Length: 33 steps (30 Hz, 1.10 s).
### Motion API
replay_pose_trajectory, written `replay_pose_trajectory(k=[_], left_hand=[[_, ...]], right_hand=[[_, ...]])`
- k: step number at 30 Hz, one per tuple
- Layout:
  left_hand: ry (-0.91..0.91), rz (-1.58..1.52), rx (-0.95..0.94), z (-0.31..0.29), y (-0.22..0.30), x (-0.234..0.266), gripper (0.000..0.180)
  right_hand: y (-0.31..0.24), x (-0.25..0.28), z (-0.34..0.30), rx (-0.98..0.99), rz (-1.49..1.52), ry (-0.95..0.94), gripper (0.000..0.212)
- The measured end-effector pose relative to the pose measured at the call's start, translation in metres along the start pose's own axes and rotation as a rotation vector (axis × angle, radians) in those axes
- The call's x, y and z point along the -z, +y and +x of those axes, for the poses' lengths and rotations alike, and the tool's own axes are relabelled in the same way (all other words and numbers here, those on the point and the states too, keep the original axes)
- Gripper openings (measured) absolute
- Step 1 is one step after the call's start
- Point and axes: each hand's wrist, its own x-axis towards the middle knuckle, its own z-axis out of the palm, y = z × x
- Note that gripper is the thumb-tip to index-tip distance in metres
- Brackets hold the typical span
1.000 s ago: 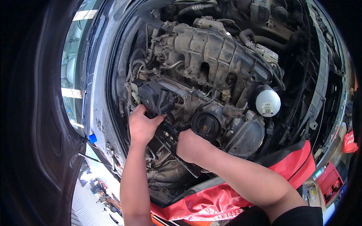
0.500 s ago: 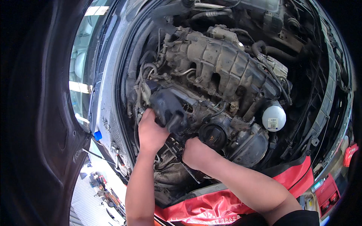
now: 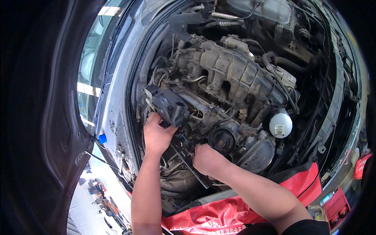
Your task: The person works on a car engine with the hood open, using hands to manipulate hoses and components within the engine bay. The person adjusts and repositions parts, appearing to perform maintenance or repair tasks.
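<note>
A black moulded plastic housing [image 3: 169, 106] is tilted above the left part of the engine. My left hand [image 3: 157, 135] grips its near edge, thumb and fingers closed around it. My right hand [image 3: 208, 158] is curled low beside the round black oil filler cap [image 3: 221, 140]. Its fingertips are hidden behind the knuckles, so what they hold cannot be made out. A dark narrow rail [image 3: 188, 164] runs between my two hands. Behind the housing, an opening [image 3: 199, 113] shows in the engine top.
A ribbed intake manifold [image 3: 231, 66] spans the far side. To the right stands a white-topped round canister [image 3: 281, 125]. A red fender cover [image 3: 219, 213] drapes the near edge. The raised hood [image 3: 58, 98] is at the left, and a red tool tray [image 3: 337, 207] is at the lower right.
The black housing has turned in my left hand, so more of its broad face shows. My right hand stays low beside the filler cap. The whole view has shifted slightly.
</note>
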Motion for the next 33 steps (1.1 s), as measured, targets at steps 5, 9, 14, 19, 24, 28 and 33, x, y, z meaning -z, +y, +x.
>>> replay_pose_trajectory(k=[5, 9, 14, 19, 24, 28, 33], left_hand=[[0.0, -0.097, 0.028, -0.001, -0.007, 0.0, 0.041], [0.013, -0.004, 0.012, 0.002, -0.009, 0.0, 0.045], [-0.013, -0.072, 0.096, 0.003, 0.001, 0.006, 0.045], [-0.073, -0.105, 0.202, 0.009, 0.002, 0.014, 0.05], [-0.134, -0.042, 0.237, 0.021, -0.01, 0.014, 0.055], [-0.141, -0.076, 0.252, 0.024, -0.013, 0.016, 0.054], [-0.143, -0.175, 0.322, 0.024, -0.015, 0.018, 0.047]], right_hand=[[-0.001, 0.001, 0.002, -0.157, 0.206, -0.05, 0.036], [0.0, 0.001, 0.002, -0.049, 0.101, -0.051, 0.036], [0.001, -0.003, 0.001, 0.055, -0.012, -0.076, 0.036], [-0.001, -0.008, -0.001, -0.188, 0.351, 0.04, 0.036], [-0.006, -0.008, -0.002, -0.356, 0.626, 0.138, 0.035], [-0.007, -0.003, -0.004, -0.454, 0.83, 0.183, 0.035], [-0.003, 0.003, -0.005, -0.406, 0.737, 0.094, 0.034]])
